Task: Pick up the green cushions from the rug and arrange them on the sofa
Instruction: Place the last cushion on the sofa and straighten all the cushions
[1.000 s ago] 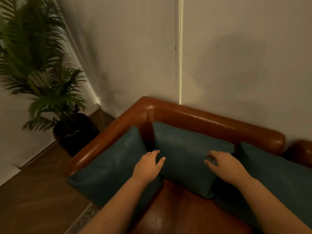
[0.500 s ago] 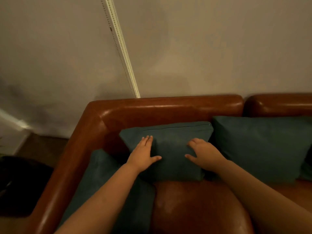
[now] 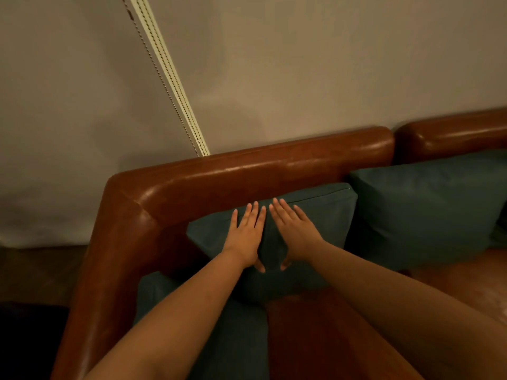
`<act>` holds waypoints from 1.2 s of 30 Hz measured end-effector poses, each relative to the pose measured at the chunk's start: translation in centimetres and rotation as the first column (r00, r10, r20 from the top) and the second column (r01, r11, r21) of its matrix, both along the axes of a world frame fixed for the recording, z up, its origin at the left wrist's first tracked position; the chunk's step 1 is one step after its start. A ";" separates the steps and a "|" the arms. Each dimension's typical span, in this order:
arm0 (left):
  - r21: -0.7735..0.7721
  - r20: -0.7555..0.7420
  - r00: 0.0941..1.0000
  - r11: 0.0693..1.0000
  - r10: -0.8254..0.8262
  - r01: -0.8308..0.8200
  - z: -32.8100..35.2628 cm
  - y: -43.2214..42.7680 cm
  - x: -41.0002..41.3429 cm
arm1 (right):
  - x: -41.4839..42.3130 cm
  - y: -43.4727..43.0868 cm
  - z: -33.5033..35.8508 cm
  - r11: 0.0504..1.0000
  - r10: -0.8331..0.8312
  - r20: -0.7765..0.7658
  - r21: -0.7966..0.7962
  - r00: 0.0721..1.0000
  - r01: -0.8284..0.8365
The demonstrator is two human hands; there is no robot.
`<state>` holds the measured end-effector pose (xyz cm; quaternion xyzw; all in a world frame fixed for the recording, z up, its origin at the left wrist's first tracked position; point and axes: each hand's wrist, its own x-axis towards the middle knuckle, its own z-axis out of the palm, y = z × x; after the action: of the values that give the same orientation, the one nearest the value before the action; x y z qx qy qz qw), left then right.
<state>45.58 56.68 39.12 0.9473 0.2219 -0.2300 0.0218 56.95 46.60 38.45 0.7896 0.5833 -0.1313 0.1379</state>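
Both hands lie flat, fingers spread, on the middle green cushion (image 3: pixel 315 215) leaning against the sofa (image 3: pixel 247 174) backrest: left hand (image 3: pixel 245 237) just beside right hand (image 3: pixel 296 233), gripping nothing. A second cushion (image 3: pixel 428 209) leans right of it, a third (image 3: pixel 230 338) lies by the sofa's arm.

plain beige wall (image 3: pixel 301 64), pale vertical strip (image 3: pixel 167 78) running down it, dim floor (image 3: pixel 35 272)

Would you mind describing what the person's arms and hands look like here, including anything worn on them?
Both forearms are bare as far as the frame shows: no sleeves reach into view. The left hand and the right hand wear no gloves, and no rings, watch or bracelets are visible on the fingers or wrists. The fingernails look short and unpainted, though the dim light makes that hard to confirm.
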 end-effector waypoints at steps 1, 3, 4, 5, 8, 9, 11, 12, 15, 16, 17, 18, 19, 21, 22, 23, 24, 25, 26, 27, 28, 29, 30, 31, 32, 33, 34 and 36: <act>0.018 -0.014 1.000 1.000 -0.011 0.011 -0.5 0.3 0.2 | 0.1 0.3 -0.5 1.000 0.009 0.016 -0.018 1.000 -0.008; 0.023 -0.021 1.000 1.000 -0.016 0.016 -1.5 0.8 0.3 | 0.3 0.7 -1.6 0.999 0.037 0.038 -0.036 0.999 -0.036; 0.014 -0.017 1.000 1.000 -0.015 0.015 -2.0 1.0 0.2 | 0.5 0.8 -2.1 0.998 0.051 0.040 -0.036 0.998 -0.050; 0.005 -0.008 1.000 1.000 -0.015 0.015 -2.5 1.4 0.2 | 0.8 0.9 -2.5 0.997 0.067 0.035 -0.026 0.997 -0.066; -0.023 0.021 1.000 1.000 -0.007 0.007 -3.3 2.3 0.0 | 2.2 1.0 -3.3 0.991 0.131 -0.013 0.015 0.991 -0.131; -0.035 0.030 0.999 0.999 0.013 -0.012 -3.5 2.6 -0.2 | 2.8 0.9 -3.4 0.989 0.146 -0.033 0.025 0.989 -0.146; -0.053 0.037 0.998 0.997 0.052 -0.050 -3.8 3.2 -0.5 | 4.1 0.8 -3.6 0.986 0.166 -0.065 0.044 0.984 -0.164; -0.067 0.035 0.997 0.996 0.064 -0.061 -4.0 3.4 -0.6 | 4.7 0.7 -3.6 0.984 0.178 -0.083 0.048 0.981 -0.174; -0.092 0.033 0.997 0.994 0.068 -0.065 -4.3 3.8 -1.0 | 6.4 0.2 -3.7 0.982 0.186 -0.123 0.049 0.975 -0.182; -0.091 0.027 0.998 0.994 0.061 -0.058 -4.4 4.0 -1.1 | 7.0 -0.1 -3.7 0.984 0.177 -0.126 0.042 0.976 -0.173; -0.082 0.021 0.998 0.995 0.051 -0.050 -4.4 4.2 -1.3 | 7.7 -0.5 -3.6 0.988 0.157 -0.125 0.038 0.980 -0.153; -0.064 0.011 0.999 0.997 0.041 -0.040 -4.4 4.5 -1.5 | 8.5 -1.1 -3.5 0.991 0.129 -0.122 0.037 0.984 -0.126; -0.045 -0.005 1.000 0.999 0.029 -0.029 -4.3 4.7 -1.8 | 9.2 -1.6 -3.4 0.995 0.101 -0.120 0.033 0.988 -0.098; -0.013 -0.054 0.998 1.000 0.017 -0.017 -3.8 5.2 -2.0 | 10.5 -2.7 -3.0 0.998 0.062 -0.115 0.009 0.991 -0.061; 0.004 -0.078 0.997 1.000 0.018 -0.017 -3.6 5.4 -2.1 | 11.0 -3.1 -2.8 0.999 0.050 -0.104 -0.004 0.993 -0.050; 0.029 -0.103 0.994 0.999 0.021 -0.018 -3.3 5.6 -2.2 | 11.3 -3.3 -2.6 0.999 0.038 -0.085 -0.016 0.996 -0.039; 0.063 -0.131 0.991 0.998 0.029 -0.021 -3.1 5.9 -2.4 | 11.4 -3.4 -2.4 0.999 0.025 -0.058 -0.029 0.998 -0.027; 0.102 -0.158 0.986 0.994 0.048 -0.032 -2.8 6.2 -2.5 | 11.5 -3.4 -2.2 0.999 0.013 -0.023 -0.041 1.000 -0.014; 0.140 -0.182 0.980 0.989 0.080 -0.054 -2.5 6.5 -2.8 | 11.5 -3.5 -2.0 0.999 0.001 0.013 -0.049 1.000 0.000; 0.170 -0.196 0.973 0.982 0.117 -0.084 -2.2 6.5 -3.1 | 11.4 -3.8 -1.9 0.999 -0.013 0.037 -0.048 0.999 0.014; 0.192 -0.195 0.968 0.974 0.156 -0.118 -2.0 6.4 -3.5 | 11.3 -4.3 -1.9 0.999 -0.025 0.039 -0.025 0.999 0.026; 0.199 -0.173 0.966 0.967 0.194 -0.158 -1.8 6.1 -3.9 | 11.0 -5.1 -2.1 0.999 -0.036 0.018 0.025 0.999 0.036; 0.178 -0.123 0.965 0.962 0.231 -0.208 -1.8 5.6 -4.5 | 10.6 -6.1 -2.5 0.993 -0.046 -0.019 0.107 0.999 0.048; 0.123 -0.028 0.961 0.955 0.276 -0.271 -2.0 4.8 -5.2 | 9.9 -7.2 -3.1 0.975 -0.058 -0.062 0.212 0.996 0.070; 0.045 0.109 0.936 0.939 0.334 -0.340 -2.5 3.7 -6.0 | 8.9 -8.5 -4.0 0.939 -0.080 -0.111 0.326 0.991 0.112; -0.036 0.253 0.883 0.916 0.396 -0.400 -3.1 2.3 -6.8 | 7.7 -9.8 -4.9 0.890 -0.102 -0.162 0.426 0.981 0.163; -0.107 0.372 0.814 0.891 0.447 -0.441 -3.8 0.6 -7.4 | 6.5 -10.7 -5.9 0.843 -0.111 -0.201 0.500 0.973 0.199; -0.179 0.502 0.707 0.859 0.499 -0.479 -5.1 -2.5 -7.9 | 4.7 -11.5 -7.9 0.787 -0.088 -0.214 0.584 0.973 0.200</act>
<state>37.65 54.14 34.01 0.8795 0.4455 0.0515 0.1592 61.65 35.13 30.56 0.8199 0.5424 -0.0184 -0.1821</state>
